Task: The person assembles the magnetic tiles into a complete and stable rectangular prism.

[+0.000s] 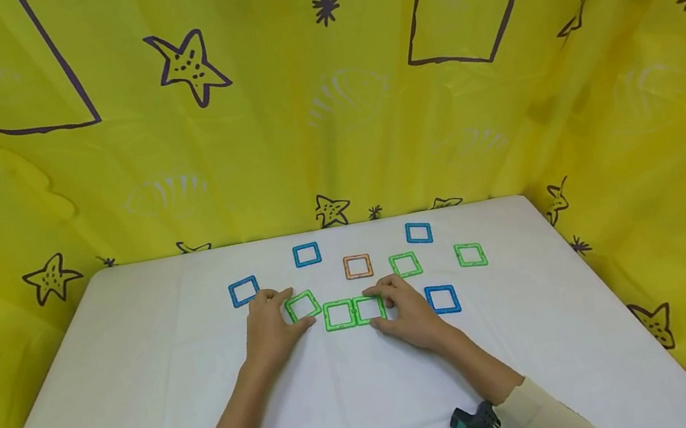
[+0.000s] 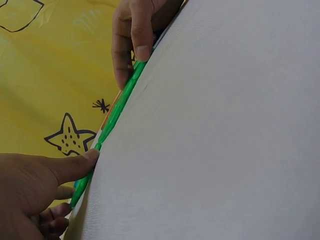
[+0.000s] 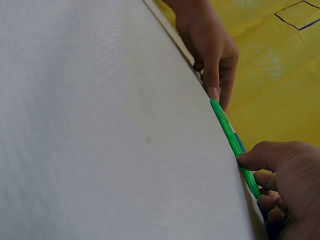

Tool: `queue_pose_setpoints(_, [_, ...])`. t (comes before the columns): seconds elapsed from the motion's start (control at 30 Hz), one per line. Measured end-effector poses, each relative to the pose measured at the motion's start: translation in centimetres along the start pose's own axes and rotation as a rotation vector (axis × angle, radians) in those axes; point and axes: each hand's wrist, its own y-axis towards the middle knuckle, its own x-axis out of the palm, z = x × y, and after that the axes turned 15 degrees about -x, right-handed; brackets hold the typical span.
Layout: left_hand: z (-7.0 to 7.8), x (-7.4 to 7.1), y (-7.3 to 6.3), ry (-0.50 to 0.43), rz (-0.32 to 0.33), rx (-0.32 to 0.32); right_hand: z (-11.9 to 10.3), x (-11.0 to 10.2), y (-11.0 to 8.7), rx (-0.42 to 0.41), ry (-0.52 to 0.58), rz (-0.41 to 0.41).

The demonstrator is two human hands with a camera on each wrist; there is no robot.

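Three green square tile frames lie on the white table in front of me. My left hand [image 1: 268, 334] pinches the slightly turned left tile [image 1: 298, 296] by its edges, thumb on the near side and a finger on the far side. To its right, a middle green tile [image 1: 341, 327] sits edge to edge with a right green tile [image 1: 363, 324]. My right hand [image 1: 415, 316] grips that right tile between thumb and fingers. A narrow gap separates the left tile from the pair. In the left wrist view the green tiles [image 2: 120, 106] appear edge-on, low on the tabletop.
Behind the hands lie an orange tile [image 1: 356, 257], blue tiles [image 1: 308, 263] and two more green tiles [image 1: 404, 256]. One blue tile [image 1: 444, 311] is right of my right hand; another [image 1: 242, 282] is beyond my left. A yellow patterned curtain [image 1: 279, 149] hangs behind the table.
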Motion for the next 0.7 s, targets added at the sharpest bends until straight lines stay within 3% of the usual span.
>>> queue_pose_setpoints(0.33, [-1.0,-1.0,0.5,-0.011,-0.129,0.055,-0.1,0.0,0.0,0.009,-0.001,-0.012])
queue_pose_setpoints(0.7, [-1.2,-2.0,0.9,-0.034,-0.198,0.08,0.0,-0.1,0.0,0.007,-0.009,-0.013])
